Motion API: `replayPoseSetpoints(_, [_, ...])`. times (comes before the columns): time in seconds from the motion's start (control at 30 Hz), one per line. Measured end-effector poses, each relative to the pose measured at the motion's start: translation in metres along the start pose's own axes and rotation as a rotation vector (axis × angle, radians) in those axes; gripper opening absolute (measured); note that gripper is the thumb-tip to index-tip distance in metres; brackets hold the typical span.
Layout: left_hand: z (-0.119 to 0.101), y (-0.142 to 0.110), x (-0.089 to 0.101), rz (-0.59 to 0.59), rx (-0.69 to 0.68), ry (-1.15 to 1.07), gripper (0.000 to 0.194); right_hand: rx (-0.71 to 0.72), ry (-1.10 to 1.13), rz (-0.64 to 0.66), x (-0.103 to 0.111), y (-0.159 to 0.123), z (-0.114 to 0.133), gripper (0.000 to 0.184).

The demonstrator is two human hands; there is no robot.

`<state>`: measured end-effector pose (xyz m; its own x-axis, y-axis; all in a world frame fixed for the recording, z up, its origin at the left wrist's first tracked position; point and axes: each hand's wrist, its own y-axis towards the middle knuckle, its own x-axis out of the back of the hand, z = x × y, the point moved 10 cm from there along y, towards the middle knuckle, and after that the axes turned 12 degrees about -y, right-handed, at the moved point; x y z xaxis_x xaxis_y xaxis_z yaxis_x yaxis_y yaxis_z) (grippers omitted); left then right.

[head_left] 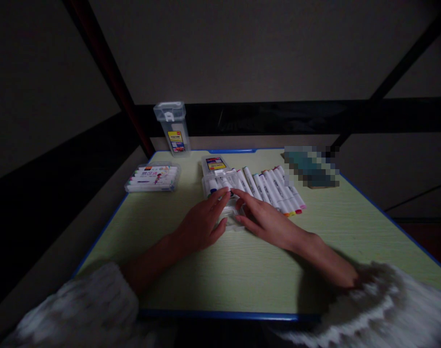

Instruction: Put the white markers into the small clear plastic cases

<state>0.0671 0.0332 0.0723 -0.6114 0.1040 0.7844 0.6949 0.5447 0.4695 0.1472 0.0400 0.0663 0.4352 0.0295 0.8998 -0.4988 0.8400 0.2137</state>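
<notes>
A clear plastic marker case (215, 166) with a yellow and blue label lies in the middle of the table, its hinged lid (227, 220) swung toward me. White markers (213, 183) show inside it. Over its near end, my left hand (202, 220) reaches in from the left, fingers stretched and thumb apart. My right hand (267, 220) comes from the other side, index finger extended to the marker ends, close to the left fingertips. What the fingertips touch is partly hidden. Several loose white markers (274, 188) with coloured ends lie side by side right of the case.
An upright clear plastic container (177, 128) with a lid stands at the back left. In front of it lies a flat clear box of pens (153, 179). A blurred-out flat object (310, 166) rests at the back right. The pale green table (220, 285) has blue edges.
</notes>
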Motion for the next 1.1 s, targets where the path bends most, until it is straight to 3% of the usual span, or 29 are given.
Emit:
replayPoseSetpoints(0.33, [0.001, -0.001, 0.001, -0.021, 0.0, -0.012, 0.058, 0.049, -0.035, -0.036, 0.001, 0.001, 0.003, 0.057])
replayPoseSetpoints(0.53, [0.006, -0.001, -0.001, -0.036, 0.052, -0.09, 0.069, 0.053, -0.036, -0.065, 0.003, 0.0, 0.003, 0.059])
replayPoseSetpoints(0.8, [0.01, -0.001, -0.003, -0.013, 0.111, -0.14, 0.074, 0.049, -0.035, -0.052, 0.002, 0.001, 0.002, 0.059])
replayPoseSetpoints(1.1, [0.007, -0.001, -0.004, -0.006, 0.085, -0.122, 0.076, 0.041, -0.037, -0.034, 0.001, 0.001, 0.002, 0.057])
